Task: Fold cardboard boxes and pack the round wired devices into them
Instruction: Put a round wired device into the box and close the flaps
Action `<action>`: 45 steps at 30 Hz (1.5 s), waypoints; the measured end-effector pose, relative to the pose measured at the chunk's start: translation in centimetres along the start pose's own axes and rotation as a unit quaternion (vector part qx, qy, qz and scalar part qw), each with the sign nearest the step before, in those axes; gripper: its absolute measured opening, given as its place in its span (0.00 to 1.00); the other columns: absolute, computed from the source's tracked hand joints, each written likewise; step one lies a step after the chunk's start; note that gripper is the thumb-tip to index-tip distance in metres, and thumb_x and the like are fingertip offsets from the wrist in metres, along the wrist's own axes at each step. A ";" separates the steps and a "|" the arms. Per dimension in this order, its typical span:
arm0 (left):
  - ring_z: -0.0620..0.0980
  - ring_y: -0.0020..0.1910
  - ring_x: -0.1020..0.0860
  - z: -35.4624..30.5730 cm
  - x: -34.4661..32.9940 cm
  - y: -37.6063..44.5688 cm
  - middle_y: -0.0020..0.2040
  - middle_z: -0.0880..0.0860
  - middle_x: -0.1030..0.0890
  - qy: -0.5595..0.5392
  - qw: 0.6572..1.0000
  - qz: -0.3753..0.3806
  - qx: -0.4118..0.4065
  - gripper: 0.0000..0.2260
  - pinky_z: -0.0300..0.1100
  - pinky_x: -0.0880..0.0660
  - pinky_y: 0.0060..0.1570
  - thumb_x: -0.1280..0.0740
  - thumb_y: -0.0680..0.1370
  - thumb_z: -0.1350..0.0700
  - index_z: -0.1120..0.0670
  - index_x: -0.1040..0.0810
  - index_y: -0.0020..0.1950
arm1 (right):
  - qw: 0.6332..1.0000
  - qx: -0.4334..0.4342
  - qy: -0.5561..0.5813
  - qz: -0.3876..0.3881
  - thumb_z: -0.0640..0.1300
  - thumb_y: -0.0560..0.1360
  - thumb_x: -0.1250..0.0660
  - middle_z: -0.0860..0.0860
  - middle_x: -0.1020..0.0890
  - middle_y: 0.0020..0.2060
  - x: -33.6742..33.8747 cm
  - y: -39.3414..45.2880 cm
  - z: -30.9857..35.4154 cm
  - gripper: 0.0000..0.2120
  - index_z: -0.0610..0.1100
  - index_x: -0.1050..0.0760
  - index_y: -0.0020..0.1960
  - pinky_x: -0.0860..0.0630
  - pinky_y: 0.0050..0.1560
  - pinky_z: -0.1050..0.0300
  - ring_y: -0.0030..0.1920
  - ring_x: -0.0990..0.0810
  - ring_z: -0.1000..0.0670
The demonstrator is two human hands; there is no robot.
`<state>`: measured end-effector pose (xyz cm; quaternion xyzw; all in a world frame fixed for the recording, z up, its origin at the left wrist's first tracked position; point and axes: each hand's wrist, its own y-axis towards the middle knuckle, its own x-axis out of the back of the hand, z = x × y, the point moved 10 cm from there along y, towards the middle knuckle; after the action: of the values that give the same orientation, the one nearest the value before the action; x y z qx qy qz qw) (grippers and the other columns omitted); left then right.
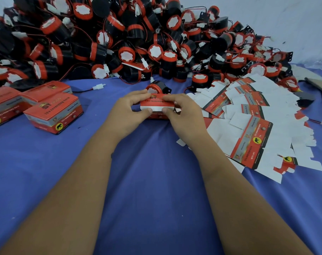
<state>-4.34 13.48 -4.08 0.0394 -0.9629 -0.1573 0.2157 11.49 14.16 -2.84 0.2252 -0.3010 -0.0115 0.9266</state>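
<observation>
Box (157, 107) at centre of desk (156, 181), flap half-closed, pinched by left hand (128, 112) and right hand (184, 113) fingers. Packed boxes (53, 115) at 9 o'clock; devices (138, 39) heaped at 12; flats (252, 126) at 3 unfolded.

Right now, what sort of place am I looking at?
Probably a small packing workstation: a heap of red-and-black wired horns, flat unfolded cartons fanned out and finished boxes sit on a blue cloth.

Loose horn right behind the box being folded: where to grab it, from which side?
My call: take the loose horn by its round black body behind the red rim, from above and its far side. The box and both hands block the near side.
</observation>
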 end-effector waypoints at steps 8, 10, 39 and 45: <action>0.39 0.59 0.24 -0.3 0.7 -0.3 0.60 0.41 0.21 -0.041 0.998 -0.042 0.000 0.10 0.30 0.26 0.53 0.32 0.80 0.56 0.40 0.21 0.57 | 0.999 0.026 -0.022 -0.030 0.41 0.78 0.34 0.51 0.20 0.55 0.6 -0.2 0.9 0.11 0.46 0.22 0.61 0.29 0.55 0.61 0.54 0.24 0.52; 0.42 0.59 0.23 -0.4 0.8 -0.3 0.57 0.39 0.20 -0.047 0.998 -0.046 -0.001 0.10 0.30 0.25 0.52 0.31 0.80 0.56 0.39 0.21 0.54 | 0.999 0.022 -0.017 -0.035 0.42 0.79 0.34 0.52 0.20 0.54 0.7 -0.3 0.9 0.10 0.46 0.22 0.60 0.26 0.54 0.59 0.53 0.23 0.52; 0.54 0.55 0.24 -2.2 -0.1 -0.7 0.54 0.52 0.21 0.176 0.982 -0.059 -0.023 0.10 0.49 0.25 0.51 0.27 0.73 0.58 0.46 0.25 0.45 | 0.999 -0.037 -0.011 -0.022 0.33 0.73 0.40 0.48 0.22 0.62 -0.1 -0.4 -0.3 0.17 0.42 0.21 0.58 0.26 0.60 0.52 0.61 0.25 0.46; 0.57 0.67 0.33 -4.2 -0.3 -1.5 0.63 0.52 0.23 0.379 0.915 -0.112 -0.077 0.14 0.50 0.41 0.65 0.31 0.75 0.52 0.53 0.23 0.60 | 0.994 -0.021 0.079 0.078 0.29 0.71 0.42 0.49 0.21 0.61 -2.4 -1.2 1.5 0.32 0.49 0.30 0.72 0.25 0.61 0.54 0.60 0.22 0.51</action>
<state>-2.28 10.91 -1.03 0.1867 -0.7828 -0.2277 0.5482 8.79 12.84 -3.58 0.1816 -0.2430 0.0725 0.9501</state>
